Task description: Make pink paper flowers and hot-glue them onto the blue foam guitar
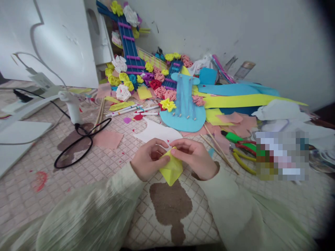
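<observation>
Between my two hands is a folded piece of yellow paper (171, 170), its pointed corner hanging down toward me. My left hand (150, 158) pinches its left side, thumb in front and fingers curled behind. On the upper right edge, my right hand (195, 157) grips the same paper between thumb and fingers. A white paper cutout (157, 130) lies flat just beyond my hands. Past it rests a light blue paper instrument shape (183, 120) with strings down its middle and a yellow paper flower (168, 104) beside it.
Dark blue paper instruments (128, 45) and crumpled paper flowers (122, 92) crowd the back. Pliers (243, 162) and thin sticks (220, 150) lie to the right. At left stand a white device (73, 108) and a looped black cable (90, 139).
</observation>
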A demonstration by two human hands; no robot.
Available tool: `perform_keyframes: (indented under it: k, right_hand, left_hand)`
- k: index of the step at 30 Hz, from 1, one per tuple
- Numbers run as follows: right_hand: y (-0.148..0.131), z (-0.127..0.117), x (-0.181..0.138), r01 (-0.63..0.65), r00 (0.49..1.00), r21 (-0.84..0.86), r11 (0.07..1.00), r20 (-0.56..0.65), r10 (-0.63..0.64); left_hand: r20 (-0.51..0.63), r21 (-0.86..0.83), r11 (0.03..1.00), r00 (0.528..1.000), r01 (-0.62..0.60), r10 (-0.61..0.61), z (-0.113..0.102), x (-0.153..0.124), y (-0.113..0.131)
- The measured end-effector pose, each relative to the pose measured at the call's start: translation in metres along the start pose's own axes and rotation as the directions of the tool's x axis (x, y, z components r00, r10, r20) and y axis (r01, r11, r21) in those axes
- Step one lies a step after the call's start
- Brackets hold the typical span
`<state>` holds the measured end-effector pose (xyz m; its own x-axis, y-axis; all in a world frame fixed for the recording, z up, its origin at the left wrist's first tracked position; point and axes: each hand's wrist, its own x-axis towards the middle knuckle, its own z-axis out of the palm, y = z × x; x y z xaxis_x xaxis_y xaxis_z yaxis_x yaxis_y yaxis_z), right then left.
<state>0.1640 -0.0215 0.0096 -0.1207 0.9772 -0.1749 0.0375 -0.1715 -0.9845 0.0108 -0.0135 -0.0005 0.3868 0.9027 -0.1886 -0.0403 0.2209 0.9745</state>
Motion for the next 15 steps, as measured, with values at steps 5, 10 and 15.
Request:
perform_keyframes:
  k: [5, 10, 15]
  right_hand:
    - [-0.0010, 0.0008, 0.0001, 0.015, 1.000, -0.003, 1.000, 0.011, -0.015]
    - [-0.0015, 0.0015, -0.0007, 0.016, 1.000, 0.000, 1.000, -0.002, -0.016]
    - [0.0002, 0.0011, -0.0005, 0.008, 1.000, -0.002, 1.000, -0.008, -0.008]
  left_hand:
    - [0.003, -0.022, 0.999, 0.999, 0.042, -0.042, 0.0007, -0.0008, 0.0011]
    - [-0.001, -0.015, 0.999, 0.999, 0.048, -0.048, 0.0011, -0.0012, 0.0005]
    - [0.026, 0.050, 0.999, 1.000, 0.001, -0.002, 0.0008, -0.0011, -0.0025]
